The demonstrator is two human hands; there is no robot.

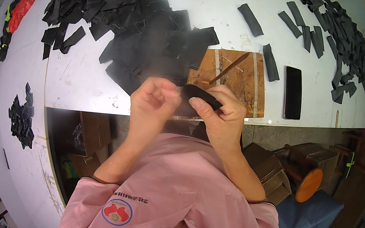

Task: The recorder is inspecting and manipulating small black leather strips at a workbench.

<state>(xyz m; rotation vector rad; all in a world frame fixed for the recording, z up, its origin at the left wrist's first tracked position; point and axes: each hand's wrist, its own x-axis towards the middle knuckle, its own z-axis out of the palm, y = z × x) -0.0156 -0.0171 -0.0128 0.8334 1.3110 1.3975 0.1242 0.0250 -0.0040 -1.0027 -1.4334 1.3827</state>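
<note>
My right hand (224, 109) is closed on a small black fabric piece (202, 96), with the thumb pressed on its near side. Just left of its end is my left hand (156, 97), its fingers curled together and slightly blurred; whatever they may pinch cannot be made out. Both hands are over the table's front edge. Beyond them lies a worn wooden board (250, 86) with a slim brown strip-like tool (230, 68) slanting across it. A large heap of flat black fabric pieces (152, 36) spreads behind my left hand and overlaps the board's left side.
Black fabric tubes (250, 20) lie scattered toward a pile (349, 40) at the far right. A phone (293, 94) rests right of the board. On the left table are a red plastic bag (28, 3) and a small black pile (22, 121). Cardboard boxes (273, 175) and a round-topped stool (309, 185) stand below right.
</note>
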